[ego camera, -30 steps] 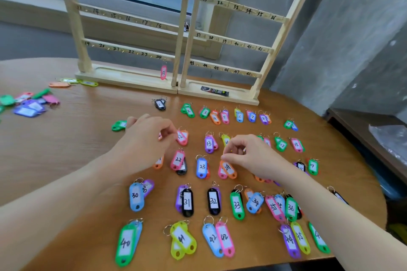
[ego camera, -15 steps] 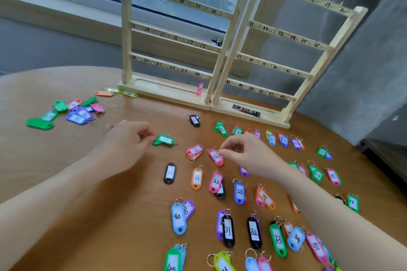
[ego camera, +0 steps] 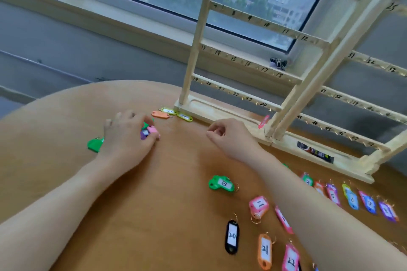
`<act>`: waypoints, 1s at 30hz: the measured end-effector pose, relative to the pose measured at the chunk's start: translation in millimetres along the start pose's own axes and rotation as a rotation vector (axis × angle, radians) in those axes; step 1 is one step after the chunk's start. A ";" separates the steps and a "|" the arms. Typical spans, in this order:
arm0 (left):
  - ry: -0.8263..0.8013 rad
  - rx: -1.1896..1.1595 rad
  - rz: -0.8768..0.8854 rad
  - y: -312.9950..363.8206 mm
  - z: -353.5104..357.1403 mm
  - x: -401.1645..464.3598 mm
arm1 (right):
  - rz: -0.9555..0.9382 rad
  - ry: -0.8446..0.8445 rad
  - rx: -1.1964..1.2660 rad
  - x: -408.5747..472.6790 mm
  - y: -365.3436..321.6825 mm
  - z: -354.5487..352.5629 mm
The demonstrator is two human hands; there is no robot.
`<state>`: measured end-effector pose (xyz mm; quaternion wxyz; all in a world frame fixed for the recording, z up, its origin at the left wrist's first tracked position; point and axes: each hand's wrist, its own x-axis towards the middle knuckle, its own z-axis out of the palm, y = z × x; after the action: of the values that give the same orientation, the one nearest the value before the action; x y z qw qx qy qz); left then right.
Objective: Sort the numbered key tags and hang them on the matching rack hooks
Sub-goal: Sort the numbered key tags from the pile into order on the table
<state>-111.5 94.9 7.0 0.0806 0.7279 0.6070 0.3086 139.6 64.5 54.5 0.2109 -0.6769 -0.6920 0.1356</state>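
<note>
Progress, judged from this view: sorting is well advanced, hanging has barely begun. The wooden rack (ego camera: 286, 86) stands at 1 o'clock on the counter (ego camera: 154, 204). Its visible hooks, numbered 7 to 24 and upward, are bare; one pink tag (ego camera: 263, 121) at the base of the centre post may be hanging from a hook, which cannot be confirmed.

Sorted tags lie in rows at 4 to 5 o'clock. Legible items: green 10 (ego camera: 221, 183), pink 11 (ego camera: 259, 206), black 20 (ego camera: 232, 236), orange 21 (ego camera: 265, 250), pink 22 (ego camera: 291, 259). A further row of about six tags lies near the rack base at 3 o'clock.

Unsorted tags remain at 10 to 11 o'clock: three beside the rack foot (ego camera: 171, 113), plus a cluster under the left hand (ego camera: 130, 136), where green, purple and pink tags show.

Left hand: fingers curled down on that cluster, pinching or touching a tag; which one cannot be determined. Right hand (ego camera: 229, 136): loosely curled, apparently holding nothing.
</note>
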 end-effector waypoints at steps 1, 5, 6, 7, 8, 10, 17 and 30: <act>0.006 0.032 0.011 -3.7 1.3 2.1 | -0.002 -0.008 -0.004 13.6 -3.7 6.6; -0.009 0.102 0.032 -11.2 6.0 2.0 | -0.008 -0.040 -0.088 55.2 -15.8 34.8; -0.005 0.104 0.040 -11.6 7.1 1.7 | 0.003 -0.051 -0.103 61.7 -18.8 40.1; 0.001 0.102 0.049 -12.3 8.0 2.2 | 0.010 -0.057 -0.125 66.6 -21.6 44.4; 0.001 0.102 0.056 -13.0 8.7 2.9 | 0.006 -0.055 -0.154 70.8 -24.0 48.3; -0.003 0.112 0.067 -13.9 9.9 3.7 | -0.026 -0.046 -0.215 75.6 -26.7 54.2; -0.040 0.111 0.090 -11.0 11.7 1.5 | -0.106 0.048 -0.219 69.9 -18.4 56.1; 0.046 0.069 0.182 -11.1 15.5 -0.6 | -0.048 -0.063 -0.169 83.3 -18.3 53.0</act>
<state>-112.4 101.1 -11.1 0.0129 0.7750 0.5505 0.3100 98.8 151.7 25.8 0.1347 -0.6710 -0.7232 0.0929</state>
